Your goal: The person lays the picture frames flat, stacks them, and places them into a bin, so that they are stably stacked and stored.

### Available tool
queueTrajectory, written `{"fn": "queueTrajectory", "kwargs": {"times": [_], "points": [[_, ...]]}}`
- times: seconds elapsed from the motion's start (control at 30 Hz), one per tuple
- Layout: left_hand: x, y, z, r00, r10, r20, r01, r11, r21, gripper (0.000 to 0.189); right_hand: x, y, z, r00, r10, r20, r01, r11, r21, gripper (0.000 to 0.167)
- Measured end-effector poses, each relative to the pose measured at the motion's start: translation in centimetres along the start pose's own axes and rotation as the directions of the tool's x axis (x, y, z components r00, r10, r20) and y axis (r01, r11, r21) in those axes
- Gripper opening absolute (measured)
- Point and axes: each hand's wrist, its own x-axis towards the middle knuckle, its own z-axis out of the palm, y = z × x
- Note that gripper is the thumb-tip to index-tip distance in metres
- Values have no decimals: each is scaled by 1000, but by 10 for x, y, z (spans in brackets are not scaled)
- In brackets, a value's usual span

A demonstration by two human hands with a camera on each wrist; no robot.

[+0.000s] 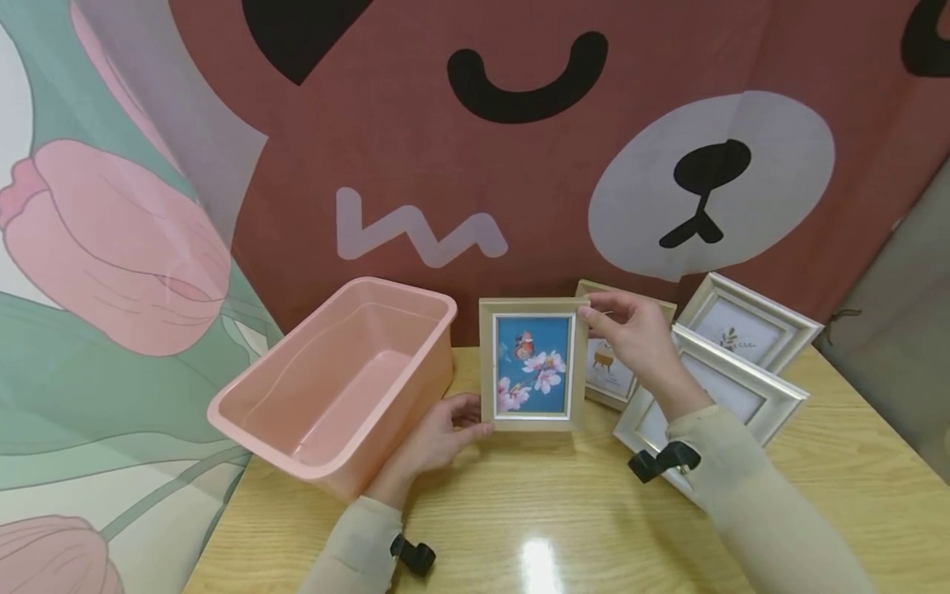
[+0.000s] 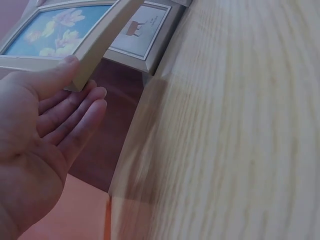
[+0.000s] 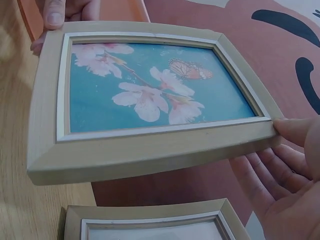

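Note:
A picture frame (image 1: 532, 365) with a light wood border and a silver inner edge is held upright, raised above the table. Its picture shows pink blossoms and a butterfly on blue. The left hand (image 1: 445, 435) pinches its lower left corner, thumb in front and fingers behind, as the left wrist view also shows. At the upper right corner, the right hand (image 1: 644, 342) pinches the frame, its thumb (image 3: 295, 131) on the front. Behind the right hand a second wood-coloured frame (image 1: 609, 396) leans, partly covered.
A pink plastic tub (image 1: 334, 470) stands at the left, nothing seen inside. Two silver frames (image 1: 772, 412) lean at the right, one overlapping the other. The wooden table (image 1: 594, 536) meets a wall hanging (image 1: 416, 148) with a cartoon animal at the back.

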Motion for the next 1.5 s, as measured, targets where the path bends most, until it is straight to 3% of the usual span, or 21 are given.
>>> {"fn": "queueTrajectory", "kwargs": {"times": [0.23,0.4,0.63,0.93,1.07,1.5], "points": [[-1,-2,1,998,-13,-64,9,998,-69,36,0,2,1,1000,-15,-25,16,999,29,42],[-4,-4,1,998,5,-56,-10,996,-94,41,-1,3,1,999,9,-35,-7,998,67,44],[-7,-5,0,999,29,-46,-32,997,-68,41,-1,9,-2,999,-36,-19,38,993,115,45],[-8,-4,2,990,35,-139,-51,992,-112,38,-4,15,-9,998,-65,26,62,991,120,47],[-8,-6,2,987,13,-159,-34,991,-129,38,-6,16,-9,996,-90,27,85,983,160,46],[-10,-9,2,977,20,-215,-58,984,-169,34,-12,21,-7,988,-156,15,148,959,242,44]]}}
